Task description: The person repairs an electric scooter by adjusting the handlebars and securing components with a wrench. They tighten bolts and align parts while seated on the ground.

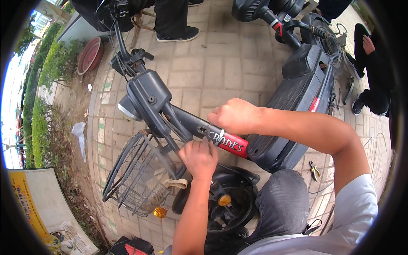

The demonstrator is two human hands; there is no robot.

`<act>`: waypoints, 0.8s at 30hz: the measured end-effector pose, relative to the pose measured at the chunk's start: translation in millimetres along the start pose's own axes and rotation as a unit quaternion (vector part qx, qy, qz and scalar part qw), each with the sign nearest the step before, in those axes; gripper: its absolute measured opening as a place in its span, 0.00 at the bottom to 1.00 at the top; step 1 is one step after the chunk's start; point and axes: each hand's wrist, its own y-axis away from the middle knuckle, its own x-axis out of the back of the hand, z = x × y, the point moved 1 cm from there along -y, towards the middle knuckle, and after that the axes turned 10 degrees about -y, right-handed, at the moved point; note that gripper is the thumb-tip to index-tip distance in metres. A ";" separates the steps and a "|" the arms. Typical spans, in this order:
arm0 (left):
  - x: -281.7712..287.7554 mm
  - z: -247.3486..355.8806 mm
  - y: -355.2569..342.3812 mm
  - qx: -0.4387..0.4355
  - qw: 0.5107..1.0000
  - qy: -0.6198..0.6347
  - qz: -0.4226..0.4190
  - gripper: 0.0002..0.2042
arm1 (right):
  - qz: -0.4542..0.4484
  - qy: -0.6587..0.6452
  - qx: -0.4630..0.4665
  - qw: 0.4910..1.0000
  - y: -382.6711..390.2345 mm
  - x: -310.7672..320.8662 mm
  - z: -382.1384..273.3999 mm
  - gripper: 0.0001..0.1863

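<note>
The black-and-red painted tubular scooter frame [233, 146], central, running ten to four o'clock, looks heavy, stiff and slick, best held mid-tube. Bare left hand [199, 159] at its seven, bare right hand [238, 116] at its one, curl half-closed; whether they pinch anything, I cannot tell.

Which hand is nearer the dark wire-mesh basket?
Left: the left hand is just right of the basket; the right hand is farther right and higher in view.

One scooter [236, 145], one basket [131, 192] (wire), two amber reflectors [224, 200], one basin [90, 56].
</note>
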 end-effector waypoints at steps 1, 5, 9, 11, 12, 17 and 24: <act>1.1 0.4 -0.5 0.010 1.000 0.011 0.010 0.08 | 0.004 -0.011 -0.013 1.000 3.5 0.5 -0.6 0.06; -6.6 -4.8 2.9 0.087 0.994 0.063 0.028 0.14 | 0.025 -0.028 0.027 0.999 8.6 -9.8 -21.6 0.07; -7.1 -10.1 -6.1 0.103 0.983 0.151 -0.001 0.09 | 0.048 -0.017 0.059 0.997 -18.1 -23.3 -43.5 0.07; -17.9 -32.9 -10.7 0.157 0.948 0.278 -0.018 0.09 | 0.039 -0.052 0.031 0.997 -32.5 -25.5 -52.1 0.09; -14.7 -28.6 -18.4 0.146 0.943 0.293 -0.053 0.09 | 0.050 -0.063 0.000 0.997 -28.9 -28.2 -48.3 0.09; 2.7 -28.0 -43.2 0.133 0.909 0.376 -0.121 0.15 | 0.306 -0.264 -0.069 0.912 59.6 5.8 -54.3 0.14; 13.7 -11.6 -41.6 0.242 0.881 0.376 -0.158 0.14 | 0.115 -0.188 -0.559 0.799 374.5 -110.5 -88.2 0.20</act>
